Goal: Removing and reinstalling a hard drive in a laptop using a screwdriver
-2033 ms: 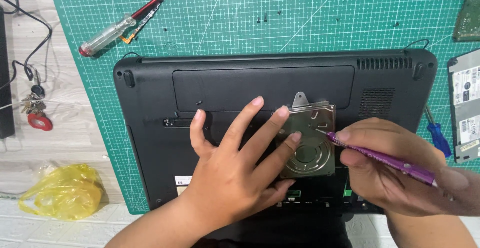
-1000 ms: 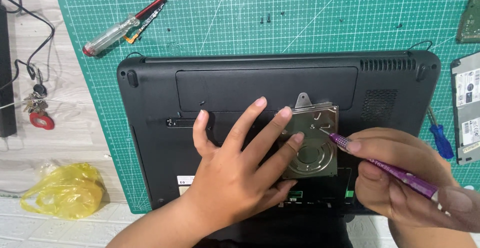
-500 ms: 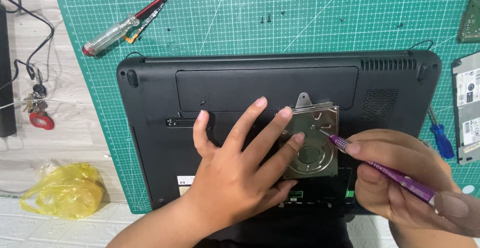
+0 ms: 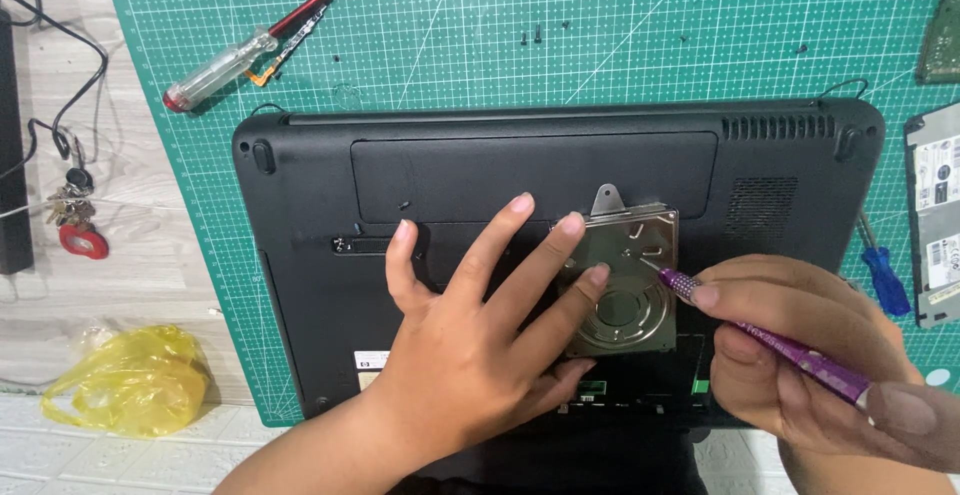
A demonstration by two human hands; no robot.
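A black laptop [image 4: 480,175] lies bottom side up on a green cutting mat [image 4: 600,25]. A silver hard drive [image 4: 630,295] sits in its open bay at the lower right. My left hand [image 4: 480,345] lies flat on the laptop base, fingertips pressing the drive's left edge. My right hand [image 4: 810,355] grips a purple screwdriver [image 4: 770,340], whose tip touches the drive's upper right part.
A clear-handled red screwdriver [image 4: 250,45] lies on the mat at upper left. A blue screwdriver [image 4: 885,280] and a grey drive or panel [image 4: 935,215] lie at the right. Tiny screws [image 4: 530,37] rest above the laptop. A yellow plastic bag [image 4: 125,380], keys [image 4: 75,220] and cables sit at the left.
The view has shifted slightly. My right hand has moved the purple screwdriver's tip a little along the drive's upper right; my left hand stays pressed in place.
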